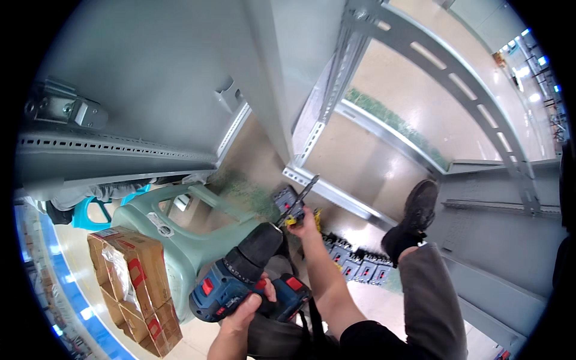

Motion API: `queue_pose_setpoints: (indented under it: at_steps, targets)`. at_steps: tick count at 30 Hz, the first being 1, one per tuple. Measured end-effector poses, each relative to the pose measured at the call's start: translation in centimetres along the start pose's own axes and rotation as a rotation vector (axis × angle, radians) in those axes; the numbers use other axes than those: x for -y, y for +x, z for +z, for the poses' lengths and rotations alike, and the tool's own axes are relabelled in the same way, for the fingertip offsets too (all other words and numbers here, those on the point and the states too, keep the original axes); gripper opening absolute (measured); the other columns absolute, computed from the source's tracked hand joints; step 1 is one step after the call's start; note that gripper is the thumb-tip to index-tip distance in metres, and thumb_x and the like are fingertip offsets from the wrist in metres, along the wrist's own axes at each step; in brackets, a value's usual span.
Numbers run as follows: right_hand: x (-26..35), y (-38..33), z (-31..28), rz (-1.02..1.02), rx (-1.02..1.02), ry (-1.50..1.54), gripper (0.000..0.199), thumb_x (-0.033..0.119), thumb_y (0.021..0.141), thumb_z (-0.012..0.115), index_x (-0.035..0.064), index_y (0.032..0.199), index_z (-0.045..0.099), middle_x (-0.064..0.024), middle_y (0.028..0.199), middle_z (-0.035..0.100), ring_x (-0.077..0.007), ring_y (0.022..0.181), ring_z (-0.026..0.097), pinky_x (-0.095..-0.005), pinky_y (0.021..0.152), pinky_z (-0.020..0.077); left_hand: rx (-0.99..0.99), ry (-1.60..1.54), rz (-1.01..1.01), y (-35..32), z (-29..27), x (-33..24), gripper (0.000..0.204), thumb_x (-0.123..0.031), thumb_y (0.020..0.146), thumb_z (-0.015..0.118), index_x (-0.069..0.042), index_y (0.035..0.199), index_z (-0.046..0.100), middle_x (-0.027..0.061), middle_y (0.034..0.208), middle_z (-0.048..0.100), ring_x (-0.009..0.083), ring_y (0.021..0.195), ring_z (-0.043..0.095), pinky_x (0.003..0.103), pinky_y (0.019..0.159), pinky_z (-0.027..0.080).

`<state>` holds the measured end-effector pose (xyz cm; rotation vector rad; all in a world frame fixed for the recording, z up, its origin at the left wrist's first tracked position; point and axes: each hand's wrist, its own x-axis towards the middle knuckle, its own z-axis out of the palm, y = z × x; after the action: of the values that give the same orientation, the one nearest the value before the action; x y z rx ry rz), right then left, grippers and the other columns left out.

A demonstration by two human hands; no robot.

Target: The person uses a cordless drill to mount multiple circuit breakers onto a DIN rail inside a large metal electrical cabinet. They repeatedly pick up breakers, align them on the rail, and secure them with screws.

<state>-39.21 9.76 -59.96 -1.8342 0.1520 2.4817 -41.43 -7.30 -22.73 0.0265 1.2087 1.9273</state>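
My left hand (245, 309) is closed around the handle of a blue and black cordless drill (237, 270) with red accents. Its battery (293, 294) points toward me, and a long dark bit (305, 195) runs up and to the right from the chuck. Beside the bit, my right hand (305, 226) has its fingers closed on something partly hidden, with a small yellow and black part (292, 221) showing at the fingertips. Just beyond is a grey and black block (283, 198); whether the hand touches it I cannot tell. The bit's tip is near a perforated white metal rail (336, 197).
A grey metal cabinet frame (429, 57) surrounds the work area. At left stand a pale green plastic stool (186, 240) and an open cardboard box (150, 276). Several grey circuit breakers (363, 270) lie on the floor near my shoe (420, 204). A turquoise plastic item (90, 215) sits behind the stool.
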Motion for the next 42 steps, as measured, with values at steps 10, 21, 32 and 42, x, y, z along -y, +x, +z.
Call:
queue_pose_setpoints:
  at_steps: [10, 21, 32, 42]
  targets:
    - [-1.7, -14.9, -4.8, -0.407, 0.317, 0.035, 0.058, 0.048, 0.096, 0.039, 0.0029, 0.13, 0.052, -0.0151, 0.126, 0.059, -0.0328, 0.114, 0.058, -0.0514, 0.098, 0.0455, -0.026, -0.064, 0.179, -0.2, -0.2, 1.9, 0.028, -0.014, 0.084, 0.068, 0.004, 0.104, 0.059, 0.011, 0.073, 0.06, 0.0205, 0.059, 0.058, 0.032, 0.057, 0.049]
    - [1.5, -35.4, 3.8, -0.722, 0.671, 0.318, 0.047, 0.043, 0.09, 0.046, 0.0087, 0.121, 0.057, -0.0082, 0.119, 0.061, -0.0273, 0.104, 0.06, -0.0407, 0.091, 0.0507, 0.042, -0.123, 0.257, -1.9, 1.1, -0.3, 0.029, -0.018, 0.085, 0.071, 0.002, 0.102, 0.059, 0.0088, 0.072, 0.06, 0.0175, 0.058, 0.059, 0.03, 0.054, 0.05]
    - [15.4, -61.8, 19.8, -1.036, 1.153, 0.271, 0.042, 0.041, 0.086, 0.045, 0.0121, 0.114, 0.055, -0.0109, 0.107, 0.057, -0.025, 0.089, 0.053, -0.0343, 0.064, 0.0425, 0.075, -0.006, 0.287, -2.1, 0.7, 1.4, 0.023, -0.012, 0.083, 0.072, -0.001, 0.098, 0.059, 0.007, 0.071, 0.06, 0.0169, 0.059, 0.059, 0.03, 0.053, 0.049]
    - [18.6, -64.7, 22.6, -0.784, 1.148, 0.236, 0.041, 0.044, 0.083, 0.042, 0.0143, 0.105, 0.06, -0.0087, 0.099, 0.059, -0.0223, 0.082, 0.052, -0.0314, 0.061, 0.0344, 0.043, 0.158, 0.343, -2.1, 5.3, -1.5, 0.017, -0.009, 0.083, 0.069, 0.0, 0.095, 0.06, 0.0061, 0.068, 0.059, 0.0161, 0.056, 0.058, 0.029, 0.054, 0.048]
